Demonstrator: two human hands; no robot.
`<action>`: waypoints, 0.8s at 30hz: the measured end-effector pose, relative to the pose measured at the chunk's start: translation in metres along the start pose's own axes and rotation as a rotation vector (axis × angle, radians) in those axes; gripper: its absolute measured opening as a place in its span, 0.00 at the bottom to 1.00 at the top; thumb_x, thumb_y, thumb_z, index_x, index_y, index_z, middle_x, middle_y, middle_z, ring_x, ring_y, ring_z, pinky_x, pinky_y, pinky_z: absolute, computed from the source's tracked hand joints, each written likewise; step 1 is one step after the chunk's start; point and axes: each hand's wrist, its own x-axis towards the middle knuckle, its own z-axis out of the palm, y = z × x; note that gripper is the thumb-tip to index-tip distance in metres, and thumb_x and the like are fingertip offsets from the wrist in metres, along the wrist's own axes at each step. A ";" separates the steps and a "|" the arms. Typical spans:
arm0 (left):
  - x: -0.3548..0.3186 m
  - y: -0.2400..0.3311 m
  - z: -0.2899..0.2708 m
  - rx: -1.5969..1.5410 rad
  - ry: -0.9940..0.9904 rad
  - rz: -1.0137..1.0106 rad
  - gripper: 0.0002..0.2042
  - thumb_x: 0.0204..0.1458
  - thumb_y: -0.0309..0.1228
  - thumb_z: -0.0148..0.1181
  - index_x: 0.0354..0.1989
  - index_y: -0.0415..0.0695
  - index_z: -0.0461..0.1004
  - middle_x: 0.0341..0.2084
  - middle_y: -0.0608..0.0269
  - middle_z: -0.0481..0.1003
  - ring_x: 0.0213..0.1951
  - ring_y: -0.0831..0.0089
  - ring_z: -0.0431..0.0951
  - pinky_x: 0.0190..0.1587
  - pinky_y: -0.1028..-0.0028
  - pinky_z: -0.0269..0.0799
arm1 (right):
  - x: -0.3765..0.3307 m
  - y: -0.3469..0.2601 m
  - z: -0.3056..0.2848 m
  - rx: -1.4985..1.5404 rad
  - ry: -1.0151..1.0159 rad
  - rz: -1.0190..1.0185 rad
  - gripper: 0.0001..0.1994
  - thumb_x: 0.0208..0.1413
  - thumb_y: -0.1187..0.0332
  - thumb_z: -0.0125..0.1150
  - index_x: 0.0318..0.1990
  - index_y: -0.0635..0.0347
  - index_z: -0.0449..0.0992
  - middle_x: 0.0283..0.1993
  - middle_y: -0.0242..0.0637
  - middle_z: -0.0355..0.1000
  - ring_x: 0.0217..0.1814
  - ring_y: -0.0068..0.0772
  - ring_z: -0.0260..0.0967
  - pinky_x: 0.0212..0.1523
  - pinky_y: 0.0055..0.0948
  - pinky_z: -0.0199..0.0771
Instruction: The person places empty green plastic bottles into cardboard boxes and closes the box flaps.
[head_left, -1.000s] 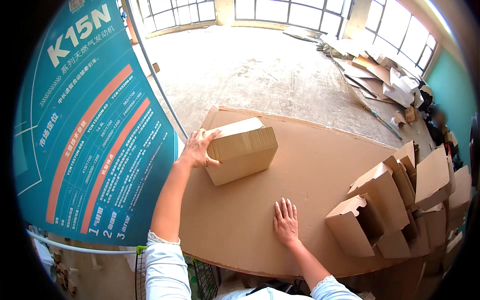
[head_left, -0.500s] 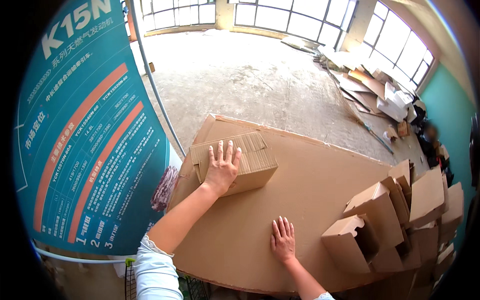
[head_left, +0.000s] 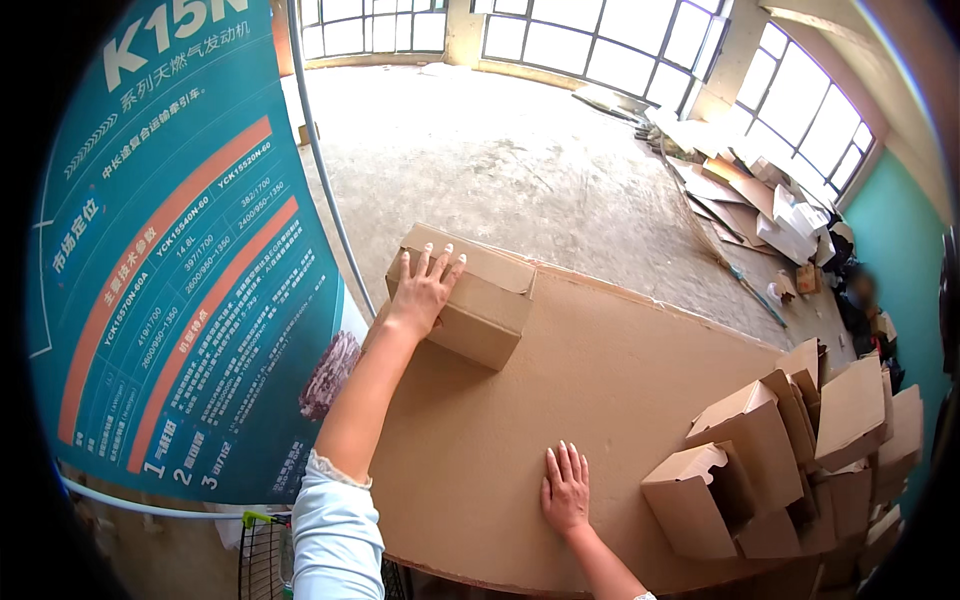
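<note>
A closed brown cardboard box (head_left: 480, 300) lies at the far left corner of a cardboard-covered table (head_left: 560, 400). My left hand (head_left: 425, 290) rests flat on the box's top near its left end, fingers spread. My right hand (head_left: 566, 490) lies flat on the table surface near the front edge, fingers together, holding nothing. The two hands are well apart.
A row of several folded open cardboard boxes (head_left: 780, 450) stands along the table's right side. A tall teal printed banner (head_left: 170, 260) stands to the left. A wire basket (head_left: 262, 555) sits below the table's front left. Flattened cardboard (head_left: 740, 180) litters the concrete floor beyond.
The box has slid away toward the far left corner of the table with my left hand on top of it. My right hand has stayed flat on the table.
</note>
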 end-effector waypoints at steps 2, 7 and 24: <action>-0.026 0.020 0.015 0.057 0.239 -0.093 0.59 0.32 0.37 0.78 0.73 0.54 0.41 0.73 0.59 0.44 0.72 0.49 0.45 0.70 0.44 0.45 | 0.001 0.002 -0.001 0.000 0.006 -0.001 0.29 0.56 0.64 0.51 0.67 0.58 0.61 0.72 0.48 0.53 0.76 0.50 0.44 0.74 0.51 0.39; -0.099 0.118 0.041 -0.820 0.362 -0.418 0.64 0.30 0.41 0.80 0.72 0.40 0.37 0.70 0.37 0.41 0.70 0.36 0.43 0.69 0.45 0.47 | 0.002 -0.001 -0.004 -0.008 0.012 0.023 0.29 0.56 0.64 0.51 0.67 0.58 0.61 0.72 0.47 0.53 0.76 0.50 0.45 0.74 0.50 0.40; 0.020 0.164 0.093 -0.870 0.345 -0.825 0.66 0.35 0.47 0.78 0.69 0.29 0.28 0.66 0.21 0.39 0.68 0.33 0.47 0.68 0.55 0.55 | 0.003 0.003 0.001 0.015 0.002 0.019 0.29 0.55 0.66 0.52 0.66 0.58 0.62 0.71 0.47 0.54 0.75 0.50 0.47 0.74 0.51 0.43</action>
